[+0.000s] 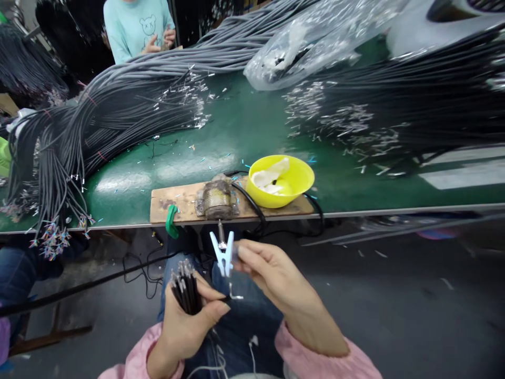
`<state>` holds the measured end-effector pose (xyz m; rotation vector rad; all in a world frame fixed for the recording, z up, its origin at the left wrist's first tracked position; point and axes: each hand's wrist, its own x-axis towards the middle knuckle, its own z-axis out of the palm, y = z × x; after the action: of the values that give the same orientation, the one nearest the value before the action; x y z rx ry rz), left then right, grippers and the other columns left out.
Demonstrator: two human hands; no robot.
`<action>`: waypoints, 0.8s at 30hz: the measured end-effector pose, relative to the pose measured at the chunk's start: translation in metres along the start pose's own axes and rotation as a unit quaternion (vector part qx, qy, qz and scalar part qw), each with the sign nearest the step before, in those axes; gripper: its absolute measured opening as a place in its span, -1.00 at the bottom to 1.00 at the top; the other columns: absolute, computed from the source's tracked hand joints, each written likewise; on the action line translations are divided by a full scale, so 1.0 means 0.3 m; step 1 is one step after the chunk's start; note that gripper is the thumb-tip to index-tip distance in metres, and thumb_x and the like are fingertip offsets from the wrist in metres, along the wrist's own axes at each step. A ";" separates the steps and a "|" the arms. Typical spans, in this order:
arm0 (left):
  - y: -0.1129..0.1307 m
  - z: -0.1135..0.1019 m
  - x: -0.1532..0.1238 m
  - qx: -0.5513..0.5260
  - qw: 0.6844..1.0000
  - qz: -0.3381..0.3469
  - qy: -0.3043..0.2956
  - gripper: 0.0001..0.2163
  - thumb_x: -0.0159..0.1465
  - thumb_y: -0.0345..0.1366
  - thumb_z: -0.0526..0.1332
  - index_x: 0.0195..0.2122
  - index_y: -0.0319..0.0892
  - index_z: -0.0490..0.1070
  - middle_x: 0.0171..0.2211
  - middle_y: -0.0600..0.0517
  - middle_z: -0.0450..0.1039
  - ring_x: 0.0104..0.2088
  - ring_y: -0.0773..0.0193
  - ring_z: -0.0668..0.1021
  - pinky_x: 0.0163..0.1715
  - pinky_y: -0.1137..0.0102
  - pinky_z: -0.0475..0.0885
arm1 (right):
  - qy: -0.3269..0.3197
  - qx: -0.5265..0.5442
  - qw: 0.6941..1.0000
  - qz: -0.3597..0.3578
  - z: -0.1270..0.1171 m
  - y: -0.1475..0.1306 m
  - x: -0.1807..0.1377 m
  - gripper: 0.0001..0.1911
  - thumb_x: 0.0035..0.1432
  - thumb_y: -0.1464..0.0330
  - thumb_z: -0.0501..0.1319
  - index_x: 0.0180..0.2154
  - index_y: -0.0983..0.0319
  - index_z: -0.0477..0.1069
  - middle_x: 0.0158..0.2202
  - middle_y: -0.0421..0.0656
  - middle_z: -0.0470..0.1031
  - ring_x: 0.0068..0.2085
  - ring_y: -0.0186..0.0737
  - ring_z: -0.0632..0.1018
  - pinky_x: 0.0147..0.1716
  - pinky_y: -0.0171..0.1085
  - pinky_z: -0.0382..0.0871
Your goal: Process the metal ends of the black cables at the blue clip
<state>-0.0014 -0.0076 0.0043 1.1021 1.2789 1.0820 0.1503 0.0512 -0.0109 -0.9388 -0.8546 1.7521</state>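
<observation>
My left hand (187, 321) is wrapped around a bundle of black cables (185, 292) with silvery ends pointing up. One cable end with bent, shiny wires (235, 296) sticks out past its thumb toward the right. My right hand (272, 268) is closed in a pinch beside a light-blue clothespin (223, 255); a small greyish thing at its fingertips is too blurred to name. The clothespin sits at the end of the metal shaft (221, 231) of a small motor (218, 198). Whether my right fingers touch the clothespin, I cannot tell.
The motor rests on a wooden board (165, 202) at the green table's (232, 123) edge, with a green clamp (172, 221) and a yellow bowl (276, 197). Cable bundles (134, 108) lie left and more black cables (430, 95) right. A person (138, 31) stands across the table.
</observation>
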 end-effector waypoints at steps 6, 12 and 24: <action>0.006 0.016 0.008 -0.030 0.998 0.031 0.051 -0.91 0.03 -0.31 0.36 -0.52 -0.22 0.54 -0.55 0.05 0.35 -0.51 0.32 0.40 -0.45 0.40 0.33 | -0.046 0.155 0.987 -0.009 0.088 -0.003 0.049 -0.61 -0.16 0.01 0.36 -0.50 0.22 0.55 -0.57 -0.20 0.45 -0.54 -0.34 0.37 -0.49 -0.35 0.29; -0.008 0.049 0.028 -0.058 0.995 0.009 0.079 -0.89 0.05 -0.30 0.34 -0.54 -0.25 0.54 -0.57 0.06 0.34 -0.60 0.39 0.35 -0.59 0.46 0.24 | -0.056 0.231 0.971 0.019 0.087 0.052 0.044 -0.63 -0.12 0.05 0.37 -0.45 0.23 0.57 -0.52 -0.20 0.47 -0.54 -0.37 0.38 -0.56 -0.39 0.27; -0.013 0.019 -0.014 -0.068 0.993 -0.076 0.054 -0.83 0.01 -0.21 0.37 -0.46 -0.22 0.58 -0.52 0.02 0.42 -0.62 0.41 0.38 -0.63 0.48 0.27 | 0.066 0.104 0.991 -0.047 -0.021 0.132 -0.014 -0.67 -0.13 0.08 0.38 -0.50 0.21 0.50 -0.59 -0.21 0.37 -0.53 -0.29 0.34 -0.54 -0.31 0.25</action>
<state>0.0041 -0.0123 0.0011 0.8403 1.3320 1.1078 0.1408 0.0355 -0.0468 -0.8516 -0.6082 1.6437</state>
